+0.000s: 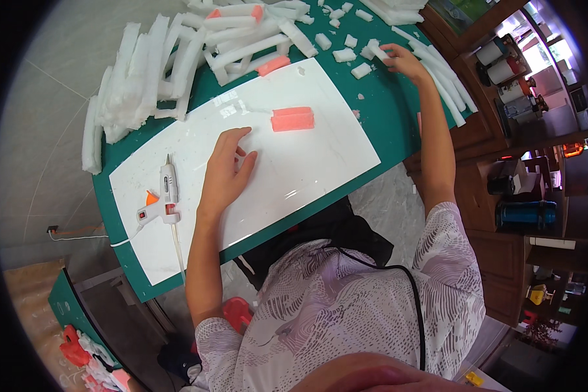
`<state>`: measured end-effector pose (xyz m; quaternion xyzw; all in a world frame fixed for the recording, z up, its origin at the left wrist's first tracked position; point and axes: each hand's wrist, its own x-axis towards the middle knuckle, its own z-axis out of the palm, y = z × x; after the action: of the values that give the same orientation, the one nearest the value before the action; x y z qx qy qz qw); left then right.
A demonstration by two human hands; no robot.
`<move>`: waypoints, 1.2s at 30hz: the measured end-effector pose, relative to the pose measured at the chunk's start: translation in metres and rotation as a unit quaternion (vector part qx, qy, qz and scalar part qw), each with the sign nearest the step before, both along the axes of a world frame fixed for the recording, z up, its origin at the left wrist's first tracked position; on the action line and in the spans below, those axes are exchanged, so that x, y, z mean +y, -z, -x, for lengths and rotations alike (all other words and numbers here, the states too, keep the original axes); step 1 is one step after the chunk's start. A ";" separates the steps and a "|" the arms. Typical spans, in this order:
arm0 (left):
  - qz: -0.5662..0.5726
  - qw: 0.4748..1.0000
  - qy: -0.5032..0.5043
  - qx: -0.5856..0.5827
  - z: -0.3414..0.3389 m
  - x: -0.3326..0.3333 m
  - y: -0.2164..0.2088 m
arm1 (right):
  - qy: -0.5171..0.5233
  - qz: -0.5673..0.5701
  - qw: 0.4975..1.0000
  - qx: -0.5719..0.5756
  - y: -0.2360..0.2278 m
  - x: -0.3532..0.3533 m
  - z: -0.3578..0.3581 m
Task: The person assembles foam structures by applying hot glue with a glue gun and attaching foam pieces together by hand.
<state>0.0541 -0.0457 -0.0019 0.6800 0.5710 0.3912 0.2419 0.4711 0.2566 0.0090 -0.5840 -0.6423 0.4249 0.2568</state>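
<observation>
My left hand [230, 171] hovers over or rests on the white board [307, 170], fingers loosely bent, thumb apart, holding nothing. To its right lies a pink foam block [293, 119] that looks made of two strips. My right hand [405, 63] reaches to the far right of the green table [389, 134], fingertips closed on a small white foam block [376, 51]. Several similar foam pieces [344, 55] are scattered beside it. A white glue gun [168, 184] with an orange trigger lies on the board left of my left hand, a glue stick in its rear.
Long white foam strips [137, 78] are heaped at the far left. Behind the board stand foam frames [251, 52] with pink parts. More long strips [443, 81] lie along the right edge. The glue gun's cord [119, 244] runs off the left edge. Wooden cabinets [496, 261] stand at right.
</observation>
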 end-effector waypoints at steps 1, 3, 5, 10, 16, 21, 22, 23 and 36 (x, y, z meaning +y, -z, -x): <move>-0.001 1.000 0.005 0.003 -0.001 0.001 -0.001 | -0.037 -0.033 0.994 -0.094 -0.001 0.001 -0.007; -0.003 1.000 0.011 -0.001 -0.002 0.002 -0.002 | -0.071 -0.066 0.977 -0.189 0.002 0.002 -0.017; -0.002 1.000 0.012 -0.002 -0.002 0.000 -0.001 | -0.184 -0.255 0.902 -0.296 0.003 -0.007 -0.005; -0.008 1.000 0.011 0.007 0.000 0.000 0.002 | -0.233 -0.284 0.857 -0.361 0.005 -0.028 0.033; 0.000 1.000 0.002 0.000 -0.001 0.000 0.000 | -0.230 -0.299 0.885 -0.274 0.004 -0.017 0.040; -0.011 1.000 0.008 0.000 0.002 0.000 0.001 | -0.248 -0.213 0.886 -0.329 -0.004 -0.022 0.064; -0.014 1.000 0.012 0.000 0.002 0.000 0.001 | -0.248 -0.211 0.883 -0.339 -0.003 -0.020 0.062; -0.014 1.000 0.010 -0.001 0.002 0.000 0.001 | -0.250 -0.212 0.882 -0.339 -0.004 -0.018 0.059; -0.019 1.000 0.016 0.013 0.004 0.000 0.002 | -0.287 -0.236 0.882 -0.289 0.003 -0.020 0.061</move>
<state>0.0504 -0.0455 -0.0039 0.6984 0.5557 0.3892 0.2280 0.4105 0.2366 0.0062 -0.3928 -0.9088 0.1284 0.0565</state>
